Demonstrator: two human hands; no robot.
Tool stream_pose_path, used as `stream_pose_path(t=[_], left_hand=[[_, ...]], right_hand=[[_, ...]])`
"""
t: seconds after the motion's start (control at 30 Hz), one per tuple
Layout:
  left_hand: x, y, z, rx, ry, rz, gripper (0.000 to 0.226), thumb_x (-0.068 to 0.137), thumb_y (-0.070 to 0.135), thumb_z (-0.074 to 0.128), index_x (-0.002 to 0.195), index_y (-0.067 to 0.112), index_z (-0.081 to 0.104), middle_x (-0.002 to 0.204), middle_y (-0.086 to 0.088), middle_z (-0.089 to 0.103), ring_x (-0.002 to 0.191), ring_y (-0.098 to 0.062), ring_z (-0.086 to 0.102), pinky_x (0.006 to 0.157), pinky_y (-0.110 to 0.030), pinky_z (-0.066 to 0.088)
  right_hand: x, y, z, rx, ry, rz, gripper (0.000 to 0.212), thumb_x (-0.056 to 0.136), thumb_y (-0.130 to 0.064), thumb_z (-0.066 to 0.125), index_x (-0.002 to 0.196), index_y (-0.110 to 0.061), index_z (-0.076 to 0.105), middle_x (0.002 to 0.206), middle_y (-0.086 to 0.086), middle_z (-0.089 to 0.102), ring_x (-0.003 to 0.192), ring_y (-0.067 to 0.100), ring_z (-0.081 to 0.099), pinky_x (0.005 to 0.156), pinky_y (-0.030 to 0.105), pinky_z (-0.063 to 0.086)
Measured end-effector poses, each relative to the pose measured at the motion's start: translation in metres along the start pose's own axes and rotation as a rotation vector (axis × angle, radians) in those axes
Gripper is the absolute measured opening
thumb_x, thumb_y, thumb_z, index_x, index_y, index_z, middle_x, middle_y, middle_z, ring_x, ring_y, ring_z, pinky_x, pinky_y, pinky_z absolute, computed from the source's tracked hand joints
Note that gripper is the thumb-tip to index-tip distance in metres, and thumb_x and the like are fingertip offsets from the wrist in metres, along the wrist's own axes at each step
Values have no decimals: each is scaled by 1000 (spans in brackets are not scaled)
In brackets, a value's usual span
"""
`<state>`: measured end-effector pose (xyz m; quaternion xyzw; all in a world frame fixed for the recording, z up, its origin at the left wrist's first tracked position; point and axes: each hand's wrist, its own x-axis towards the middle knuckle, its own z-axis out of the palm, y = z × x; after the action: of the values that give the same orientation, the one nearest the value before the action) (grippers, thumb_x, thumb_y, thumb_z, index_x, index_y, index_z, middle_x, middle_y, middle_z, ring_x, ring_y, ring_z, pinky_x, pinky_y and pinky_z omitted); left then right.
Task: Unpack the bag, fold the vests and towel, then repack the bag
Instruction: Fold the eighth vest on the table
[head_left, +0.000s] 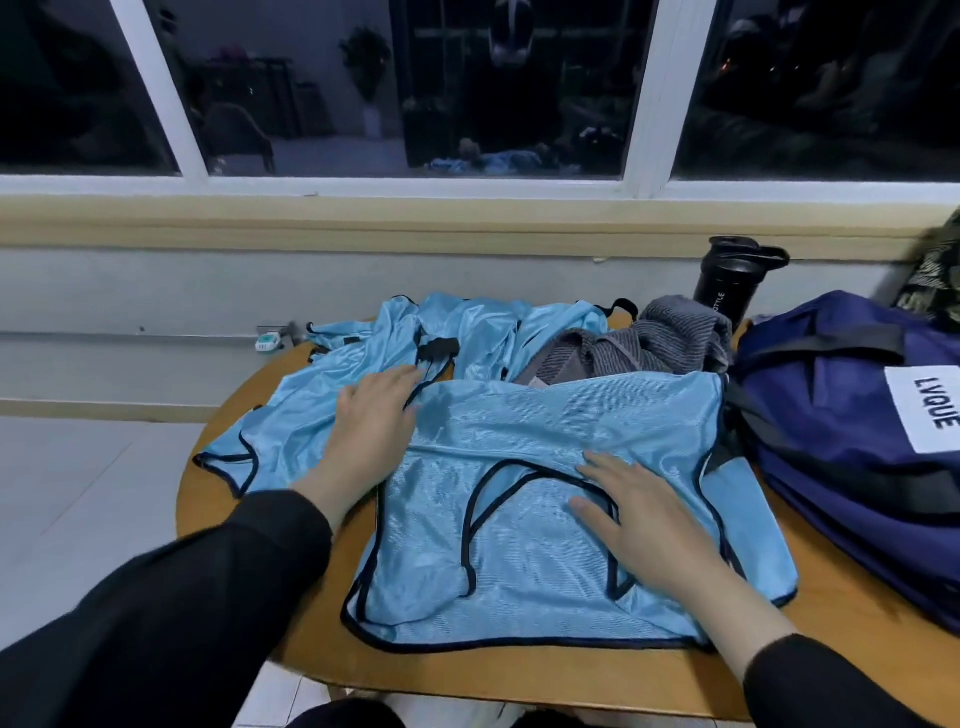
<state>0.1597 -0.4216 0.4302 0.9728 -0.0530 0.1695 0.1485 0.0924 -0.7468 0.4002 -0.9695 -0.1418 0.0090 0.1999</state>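
Both hands lay spread flat: left hand, right hand on the vest. Smoothing outward before folding would probably have kept its edges aligned.

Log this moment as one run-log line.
stage: folding | left hand: flat on vest edge | right hand: flat on vest | towel: unfolded | bag: right side of table

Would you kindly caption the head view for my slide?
Both hands flatten a blue vest on the table beside the navy bag.
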Motion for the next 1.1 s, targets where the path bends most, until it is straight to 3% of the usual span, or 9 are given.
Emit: stream_pose_path(t=[0.13, 0.23, 0.33, 0.5, 0.7, 0.83, 0.97, 1.03, 1.1], left_hand=[[39, 2, -15, 22, -362, 46, 53, 105, 23, 50, 156, 27, 37, 153, -1, 47, 142, -25, 38, 111, -44, 23], [53, -2, -23, 155, -505, 67, 22, 101, 33, 59, 121, 25, 63, 112, 2, 59, 111, -25, 52, 100, -42, 27], [55, -9, -28, 89, -510, 66, 25, 95, 35, 67, 84, 16, 57, 96, -7, 53, 94, -30, 54, 88, -39, 34], [53, -10, -47, -547, -392, -186, 23, 91, 29, 70, 89, 10, 58, 79, -7, 50, 72, -21, 48, 68, -32, 32], [44, -12, -49, -643, -400, -336, 19, 95, 25, 69, 106, 15, 57, 81, -4, 47, 66, -18, 41, 55, -30, 29], [44, -12, -45, -719, -325, -350, 26, 95, 21, 71, 120, 21, 62, 84, -1, 54, 63, -13, 52, 43, -15, 40], [43, -16, -42, -649, -303, -374, 17, 95, 18, 71, 107, 10, 62, 83, -1, 54, 64, -14, 52, 46, -17, 40], [42, -20, -42, -625, -290, -398, 21, 94, 18, 72, 90, 9, 53, 73, 0, 43, 57, -14, 41, 48, -22, 32], [41, -25, -45, -635, -283, -401, 48, 94, 18, 72, 98, 18, 24, 66, 1, 32, 55, -17, 29, 52, -28, 23]], right_hand=[[0, 1, 1, 10, 16, 13, 69, 95, -74, 32, 154, -37, 39, 163, -22, 25, 151, 0, 16, 125, 27, 7], [1, 3, 3, 15, 13, 31, 71, 94, -78, 30, 153, -39, 39, 162, -23, 25, 152, 3, 17, 125, 30, 10], [3, 5, 5, 6, 20, 29, 71, 93, -80, 29, 152, -40, 39, 162, -23, 26, 152, 4, 17, 125, 32, 11], [0, 4, -2, 86, 21, 17, 79, 84, -86, 28, 150, -43, 40, 156, -27, 34, 148, 4, 25, 123, 34, 19], [-15, -69, -10, 157, 239, -246, 62, 92, -72, 46, 133, -28, 60, 129, -18, 52, 123, 4, 46, 107, 26, 38], [-40, -165, 18, 107, -100, -413, 56, 92, -70, 50, 122, -24, 62, 116, -9, 57, 110, 11, 48, 97, 30, 42], [-49, -193, 56, -12, -65, -302, 74, 80, -82, 42, 120, -24, 64, 113, -9, 53, 109, 16, 47, 97, 37, 42], [-51, -191, 70, -47, 17, -285, 56, 81, -73, 44, 104, -29, 70, 101, -11, 56, 98, 15, 53, 84, 35, 48], [-50, -189, 75, -69, 114, -282, 22, 79, -52, 65, 86, -31, 69, 89, -13, 57, 84, 14, 56, 71, 31, 50]])
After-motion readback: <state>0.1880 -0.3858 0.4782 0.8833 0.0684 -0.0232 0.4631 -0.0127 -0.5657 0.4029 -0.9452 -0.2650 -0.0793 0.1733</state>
